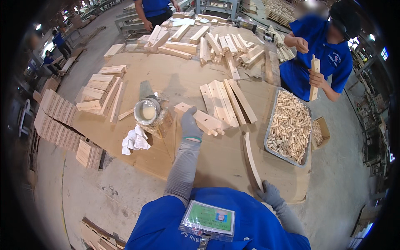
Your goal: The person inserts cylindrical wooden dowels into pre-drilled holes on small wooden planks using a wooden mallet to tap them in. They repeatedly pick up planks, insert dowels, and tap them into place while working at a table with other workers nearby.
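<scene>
My left hand (191, 125), in a grey glove, is closed around a pale wooden block (207, 121) over the middle of the table. The block has drilled holes in its face, and dowel pegs stick out of its near right end. My right hand (271, 194), gloved too, grips the near end of a long thin wooden strip (251, 160) at the table's front edge. Left of the block, a jar (147, 111) of cream-coloured liquid, probably glue, stands beside a crumpled white cloth (136, 140). Several wooden pieces (223, 102) lie just beyond the block.
At the right, a grey tray (266, 139) is full of small dowels, and a cardboard box (324, 132) of more sits beyond it. Wooden blocks (98, 92) are stacked at the left. Across the table at the right, a co-worker (321, 54) holds a wooden piece. Another person (156, 8) stands at the far side.
</scene>
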Motion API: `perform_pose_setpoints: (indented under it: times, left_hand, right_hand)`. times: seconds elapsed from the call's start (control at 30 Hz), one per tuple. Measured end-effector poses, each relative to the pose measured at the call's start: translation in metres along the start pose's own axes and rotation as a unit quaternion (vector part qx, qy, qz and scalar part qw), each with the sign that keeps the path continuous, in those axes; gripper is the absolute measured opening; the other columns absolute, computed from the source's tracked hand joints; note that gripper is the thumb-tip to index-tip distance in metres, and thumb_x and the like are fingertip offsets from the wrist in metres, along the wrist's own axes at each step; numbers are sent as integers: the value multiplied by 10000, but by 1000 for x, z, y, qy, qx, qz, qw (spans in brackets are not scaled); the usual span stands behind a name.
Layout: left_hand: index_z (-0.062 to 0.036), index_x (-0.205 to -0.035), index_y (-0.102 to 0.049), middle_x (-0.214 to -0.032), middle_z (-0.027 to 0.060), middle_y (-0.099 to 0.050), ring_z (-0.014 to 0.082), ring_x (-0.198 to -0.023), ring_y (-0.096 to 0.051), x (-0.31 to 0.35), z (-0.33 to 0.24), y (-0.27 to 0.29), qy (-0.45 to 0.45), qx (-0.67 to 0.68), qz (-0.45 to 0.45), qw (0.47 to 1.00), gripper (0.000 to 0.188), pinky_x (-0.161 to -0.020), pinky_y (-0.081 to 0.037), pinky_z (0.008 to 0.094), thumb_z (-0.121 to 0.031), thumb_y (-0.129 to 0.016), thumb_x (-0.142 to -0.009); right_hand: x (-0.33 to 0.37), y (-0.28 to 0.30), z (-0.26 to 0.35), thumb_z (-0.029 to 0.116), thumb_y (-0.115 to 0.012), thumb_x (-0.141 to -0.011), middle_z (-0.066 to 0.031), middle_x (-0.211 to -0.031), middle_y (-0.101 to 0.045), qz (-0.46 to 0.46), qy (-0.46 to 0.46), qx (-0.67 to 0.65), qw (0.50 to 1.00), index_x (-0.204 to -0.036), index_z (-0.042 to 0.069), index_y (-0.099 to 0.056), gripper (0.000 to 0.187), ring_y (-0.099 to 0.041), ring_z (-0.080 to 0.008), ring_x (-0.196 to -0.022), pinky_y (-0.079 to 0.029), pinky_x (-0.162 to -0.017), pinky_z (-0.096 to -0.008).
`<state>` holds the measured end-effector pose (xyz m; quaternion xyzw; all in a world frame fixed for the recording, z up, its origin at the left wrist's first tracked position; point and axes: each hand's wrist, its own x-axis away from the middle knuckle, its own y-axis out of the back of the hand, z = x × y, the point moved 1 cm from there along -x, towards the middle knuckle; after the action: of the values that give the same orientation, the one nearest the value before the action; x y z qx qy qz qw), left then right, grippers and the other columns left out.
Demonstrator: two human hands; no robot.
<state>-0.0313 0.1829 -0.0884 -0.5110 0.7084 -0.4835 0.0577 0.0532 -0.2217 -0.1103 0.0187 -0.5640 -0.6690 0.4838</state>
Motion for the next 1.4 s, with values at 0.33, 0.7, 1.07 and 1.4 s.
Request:
perform_pose_setpoints:
  times: [0.33,0.7,1.07,1.4]
  left_hand:
    - [12,-1055,-436,-850,159,-566,299,-748,-611,8,6,-17,26,-3,39,999,280,-683,-537,434,-162,-512,-849]
    - [30,-1058,-471,-863,180,-585,320,-801,-619,14,14,-51,36,5,16,999,266,-717,-532,446,-157,-488,-871]
    - [7,-1049,-492,-880,155,-600,301,-771,-633,2,31,-37,105,44,64,991,246,-678,-546,443,-150,-500,-860]
    - [-18,-986,-513,-817,74,-584,194,-712,-613,39,-14,-76,104,-28,196,975,237,-601,-538,301,-212,-572,-863]
  right_hand:
    - [11,29,106,-78,-561,-730,-167,-940,-576,-489,338,-324,736,-1309,103,-349,643,-608,-264,-670,-512,-560,-344]
    - [-23,28,97,-71,-520,-660,-206,-1062,-529,-583,321,13,746,-1339,179,-395,735,-534,-338,-704,-467,-607,-432]
    - [-52,5,93,-63,-533,-649,-182,-1145,-510,-527,239,61,814,-1253,180,-507,651,-539,-301,-838,-467,-670,-379]
    - [-23,6,26,233,-559,-811,-176,-1189,-490,-280,126,111,945,-1276,140,-494,478,-519,-344,-950,-402,-856,-436]
